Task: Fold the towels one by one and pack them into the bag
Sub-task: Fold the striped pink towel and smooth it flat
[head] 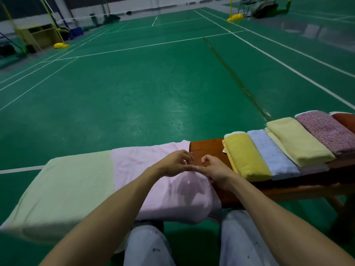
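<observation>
Both forearms (107,214) are bare as far as they show; the trousers (148,246) are pale grey-blue, flecked with small dark specks.

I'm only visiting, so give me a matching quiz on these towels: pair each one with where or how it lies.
Towels:
1 pink towel
2 pale green towel
3 blue towel
4 speckled towel

Places:
A folded, beside the rust-red towel
B spread out, far left
C spread out, under the left hand and right hand
D folded, beside the bright yellow towel

Pairs: 1-C, 2-B, 3-D, 4-A
</observation>
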The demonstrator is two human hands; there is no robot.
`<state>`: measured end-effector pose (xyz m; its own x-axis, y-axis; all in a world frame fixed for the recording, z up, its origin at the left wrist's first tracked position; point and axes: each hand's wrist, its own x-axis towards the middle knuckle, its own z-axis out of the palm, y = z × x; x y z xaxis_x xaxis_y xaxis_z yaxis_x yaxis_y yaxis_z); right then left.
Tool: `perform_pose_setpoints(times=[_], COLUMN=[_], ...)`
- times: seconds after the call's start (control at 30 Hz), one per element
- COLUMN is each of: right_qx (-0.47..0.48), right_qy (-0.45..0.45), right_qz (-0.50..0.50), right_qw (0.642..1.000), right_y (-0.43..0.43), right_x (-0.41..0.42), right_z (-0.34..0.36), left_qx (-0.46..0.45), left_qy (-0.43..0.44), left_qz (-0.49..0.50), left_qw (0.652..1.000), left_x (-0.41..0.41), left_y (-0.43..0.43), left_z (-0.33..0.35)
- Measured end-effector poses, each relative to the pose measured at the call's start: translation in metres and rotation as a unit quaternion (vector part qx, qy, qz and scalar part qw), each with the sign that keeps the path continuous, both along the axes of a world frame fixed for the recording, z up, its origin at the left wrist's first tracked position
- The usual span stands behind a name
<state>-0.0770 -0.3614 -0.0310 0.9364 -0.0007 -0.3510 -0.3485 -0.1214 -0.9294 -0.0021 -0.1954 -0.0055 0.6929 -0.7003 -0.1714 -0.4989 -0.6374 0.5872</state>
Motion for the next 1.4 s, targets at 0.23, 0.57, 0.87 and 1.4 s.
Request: perform_pose_setpoints(times=[0.23,0.57,0.87,1.4], right_qx=[0.052,0.027,-0.009,-0.228], right_qy=[0.022,0.045,0.066,-0.109], right_qz=[0.055,0.116,0.160,0.162], right_qw=[0.997,0.992,0.985,0.954], right_y=[0.009,0.010,0.012,0.057], right_x=[0.003,0.019,0.037,0.089], right_z=[0.003,-0.003,0.002,-0.002], left_qx=[-0.059,-0.107,-0.100,-0.079], left_qy=[0.025,0.086,0.084,0.072], left_qz=[0.051,0.148,0.188,0.226], left_qw=[0.997,0.979,0.973,0.968], left_x=[0.001,0.007,0.011,0.019], left_y=[0.033,0.112,0.161,0.212], left_z=[0.001,-0.015,-0.015,-0.010])
